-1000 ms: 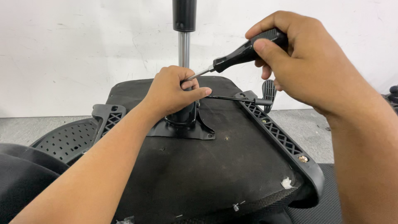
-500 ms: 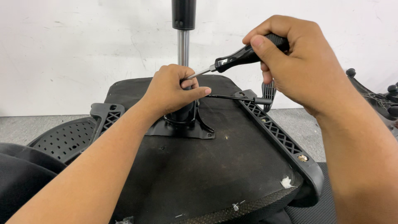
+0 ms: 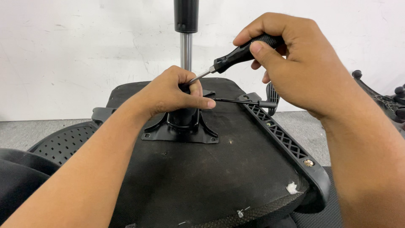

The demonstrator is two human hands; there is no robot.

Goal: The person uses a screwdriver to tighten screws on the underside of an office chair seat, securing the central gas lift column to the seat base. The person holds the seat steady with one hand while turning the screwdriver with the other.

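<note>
An office chair seat (image 3: 219,177) lies upside down, its black underside facing up. A black metal mounting plate (image 3: 179,133) is fixed to it, with a chrome gas cylinder (image 3: 186,50) rising from its centre. My left hand (image 3: 171,93) is closed around the mechanism at the foot of the cylinder and pinches the screwdriver's metal shaft. My right hand (image 3: 291,63) grips the black handle of the screwdriver (image 3: 236,57), which slants down to the left; its tip is hidden behind my left fingers. A thin black lever (image 3: 240,101) sticks out to the right of the mechanism.
A black plastic armrest bracket (image 3: 291,143) with a brass bolt runs along the seat's right edge. A perforated black chair back (image 3: 63,143) lies at the left. Part of a wheeled chair base (image 3: 388,99) shows at the far right. A white wall stands behind, grey floor below.
My right hand with the screwdriver handle has shifted a little to the left and turned slightly. My left hand stays on the mechanism.
</note>
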